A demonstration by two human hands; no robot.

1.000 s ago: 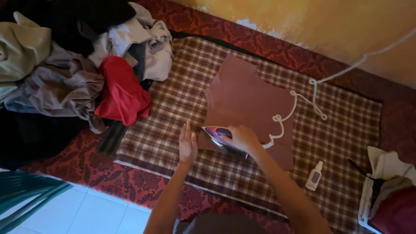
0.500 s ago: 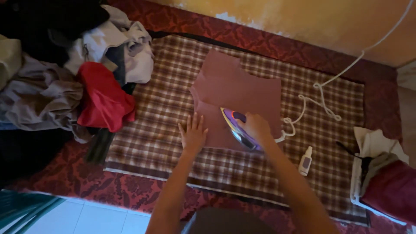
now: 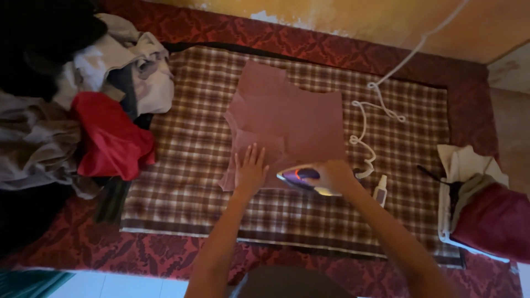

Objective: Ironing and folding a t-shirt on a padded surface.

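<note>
Laundry heap: far left, a jumble of clothes, a red piece on top, spilling onto the checked ironing cloth.
Checked cloth: spread flat over a dark red patterned rug, wall beyond.
Garment: dusty-pink garment lies flat mid-cloth, its near edge under both hands.
Left hand: left hand pressed palm-down on the garment's near left corner, fingers spread and straight, pinning the fabric.
Iron: purple iron sits on the garment's near edge, just beside that pinning hand.
Right hand: right hand wrapped over the iron's handle, fingers curled tight round it.
Cord: white cord loops across the cloth to the right of the garment and climbs toward the wall.
Bottle: small white spray bottle lies just beside the right wrist.
Right stack: folded clothes at the far right.
Risk, fingers: the iron's nose points at the left hand; one quick push could burn the fingertips, I'd judge.
Risk, cord: the slack loops could snag and tug the iron off line.
Risk, scorch: a lingering iron could mark the fabric.
</note>
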